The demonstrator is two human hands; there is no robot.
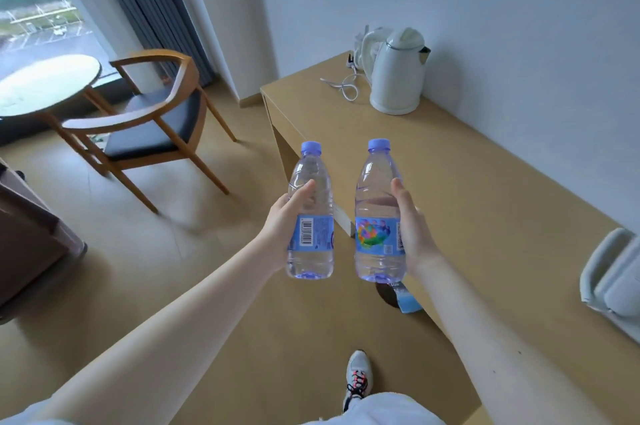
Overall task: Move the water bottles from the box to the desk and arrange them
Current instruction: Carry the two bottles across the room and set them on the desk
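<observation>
The pale wooden bench [467, 182], carrying a white electric kettle [394, 75], lies ahead to the right. Two clear, blue-capped plastic water bottles hang upright short of it, the left bottle [313, 165] wrapped mid-body by the left grip [280, 227] and the right bottle [375, 182] by the right grip [414, 234]. Best to lower them base-first, side by side, apart from the kettle, letting go only once they stand.

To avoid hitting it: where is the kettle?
Head view: the kettle stands at the far end of the desk near the wall, right of a white cord.

Clear glossy plastic bottles [310, 217], matt wood-look desk [467, 189], glossy white plastic kettle [398, 75]
</observation>
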